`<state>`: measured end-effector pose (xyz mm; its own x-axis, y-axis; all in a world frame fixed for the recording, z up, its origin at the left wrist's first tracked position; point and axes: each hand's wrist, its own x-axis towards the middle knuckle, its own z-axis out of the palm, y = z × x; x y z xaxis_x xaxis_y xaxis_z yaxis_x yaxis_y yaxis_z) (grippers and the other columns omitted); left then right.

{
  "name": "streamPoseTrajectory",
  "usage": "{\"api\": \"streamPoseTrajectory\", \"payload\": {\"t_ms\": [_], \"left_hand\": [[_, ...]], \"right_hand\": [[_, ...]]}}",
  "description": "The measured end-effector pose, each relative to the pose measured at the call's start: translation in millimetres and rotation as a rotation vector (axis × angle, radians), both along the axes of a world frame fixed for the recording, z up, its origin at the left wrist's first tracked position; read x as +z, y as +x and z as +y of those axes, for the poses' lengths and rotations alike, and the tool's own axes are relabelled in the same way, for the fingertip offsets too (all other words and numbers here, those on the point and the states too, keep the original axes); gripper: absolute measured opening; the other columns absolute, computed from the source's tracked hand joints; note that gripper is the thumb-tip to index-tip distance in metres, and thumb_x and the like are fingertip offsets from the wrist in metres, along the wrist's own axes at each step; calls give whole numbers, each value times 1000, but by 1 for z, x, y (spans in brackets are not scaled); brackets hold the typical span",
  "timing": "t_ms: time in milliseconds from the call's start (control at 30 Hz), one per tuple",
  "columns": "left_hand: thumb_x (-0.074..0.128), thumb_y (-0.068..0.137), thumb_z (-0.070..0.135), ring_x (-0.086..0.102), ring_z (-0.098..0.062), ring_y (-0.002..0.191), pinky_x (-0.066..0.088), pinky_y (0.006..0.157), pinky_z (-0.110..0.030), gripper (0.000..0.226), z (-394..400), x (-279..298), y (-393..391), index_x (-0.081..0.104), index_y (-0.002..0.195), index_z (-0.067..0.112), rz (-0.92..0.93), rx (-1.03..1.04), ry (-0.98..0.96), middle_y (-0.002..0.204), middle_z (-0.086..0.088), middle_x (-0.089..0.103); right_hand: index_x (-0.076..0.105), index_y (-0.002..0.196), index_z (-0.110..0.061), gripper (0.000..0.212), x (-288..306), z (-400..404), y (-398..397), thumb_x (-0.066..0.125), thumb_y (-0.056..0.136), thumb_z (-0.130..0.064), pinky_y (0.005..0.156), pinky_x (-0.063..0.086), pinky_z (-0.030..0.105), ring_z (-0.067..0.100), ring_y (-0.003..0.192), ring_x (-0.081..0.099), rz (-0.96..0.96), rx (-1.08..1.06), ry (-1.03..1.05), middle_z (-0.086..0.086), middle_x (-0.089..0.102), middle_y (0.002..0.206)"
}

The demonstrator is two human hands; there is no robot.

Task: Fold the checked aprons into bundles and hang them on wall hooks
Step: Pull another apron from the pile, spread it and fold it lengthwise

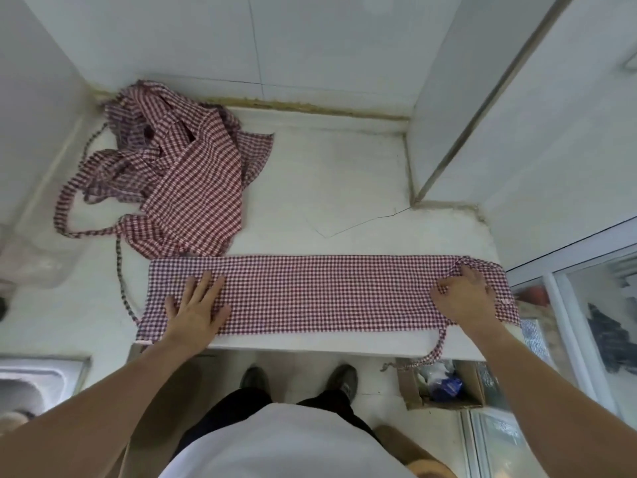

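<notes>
Head view is showing the left hand (196,308) lying flat on the folded checked apron (320,293) while the right hand (463,293) is bunching its end. Being soft, limp cloth, it probably needs gripping at the ends.

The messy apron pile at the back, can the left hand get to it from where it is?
Probably yes. The left hand lies flat on the folded apron, and the crumpled apron pile sits just beyond, with nothing between them.

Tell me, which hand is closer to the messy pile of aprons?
Left. The left hand lies flat on the folded apron, just below the crumpled apron pile. The right hand grips the strip's far end, well off to the pile's right.
</notes>
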<state>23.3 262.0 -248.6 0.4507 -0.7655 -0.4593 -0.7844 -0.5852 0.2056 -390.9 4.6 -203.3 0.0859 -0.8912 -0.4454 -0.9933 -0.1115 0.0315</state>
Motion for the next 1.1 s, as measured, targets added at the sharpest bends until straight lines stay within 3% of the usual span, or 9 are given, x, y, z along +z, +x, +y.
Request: {"api": "streamPoseTrajectory", "payload": {"t_ms": [67, 167, 300, 400, 633, 800, 933, 1033, 1100], "left_hand": [[43, 99, 51, 4, -23, 152, 5, 119, -57, 65, -5, 6, 10, 19, 156, 31, -2, -13, -4, 165, 5, 7], [58, 94, 34, 27, -27, 142, 21, 118, -53, 55, -22, 20, 24, 41, 145, 24, -42, -25, -63, 154, -3, 33], [67, 87, 21, 29, -27, 136, 22, 118, -47, 66, -40, 29, 47, 37, 146, 22, -178, -211, -56, 146, -5, 34], [72, 84, 27, 31, -25, 137, 19, 118, -47, 75, -52, 33, 65, 32, 147, 23, -199, -290, 19, 146, -3, 36], [81, 73, 44, 41, -24, 131, 27, 114, -47, 79, -68, 39, 92, 39, 136, 23, -201, -387, 159, 137, -3, 46], [78, 80, 38, 61, -20, 112, 47, 101, -36, 56, -71, 44, 86, 53, 127, 22, -164, -451, 172, 123, 0, 63], [65, 91, 28, 64, -19, 99, 54, 90, -33, 24, -55, 45, 83, 60, 113, 21, -217, -480, 82, 112, 0, 66], [51, 96, 15, 64, -18, 99, 53, 91, -31, 23, -33, 43, 79, 64, 113, 24, -223, -496, 8, 112, 0, 67], [70, 84, 5, 68, -22, 86, 56, 80, -35, 24, -15, 34, 76, 72, 103, 19, -220, -549, -118, 95, -2, 72]], "right_hand": [[63, 126, -18, 42, 0, 10, 27, 60, 89, -38, 118, 19, 57, 36, 148, 15, 72, 78, -28, 16, 22, 160], [53, 136, -13, 55, -2, 25, 74, 69, 84, -23, 117, 28, 50, 32, 144, 26, -117, 245, -87, 15, 31, 155], [30, 154, -22, 97, -3, 30, 136, 84, 73, -17, 121, 23, 46, 24, 149, 21, -308, 385, 145, 5, 23, 161], [24, 155, -26, 108, -6, 24, 163, 86, 68, -13, 120, 24, 47, 23, 145, 27, -200, 403, 213, 3, 27, 157], [57, 121, -21, 71, -1, 12, 181, 90, 61, -40, 105, 34, 43, 21, 116, 51, 151, 525, 144, -1, 56, 115], [63, 106, -15, 54, 1, 16, 179, 90, 62, -33, 81, 47, 31, 20, 100, 64, 94, 506, 122, -1, 65, 105], [62, 92, -14, 32, 0, 32, 162, 83, 76, -32, 69, 42, 28, 20, 88, 63, -10, 480, 6, -1, 60, 88], [64, 78, -12, 23, -12, 56, 138, 82, 66, -5, 57, 44, 31, 21, 72, 58, -64, 639, -213, 2, 58, 76], [63, 69, -9, 34, -28, 76, 120, 78, 45, 10, 49, 47, 34, 24, 62, 57, -129, 706, -284, 5, 57, 68]]}}
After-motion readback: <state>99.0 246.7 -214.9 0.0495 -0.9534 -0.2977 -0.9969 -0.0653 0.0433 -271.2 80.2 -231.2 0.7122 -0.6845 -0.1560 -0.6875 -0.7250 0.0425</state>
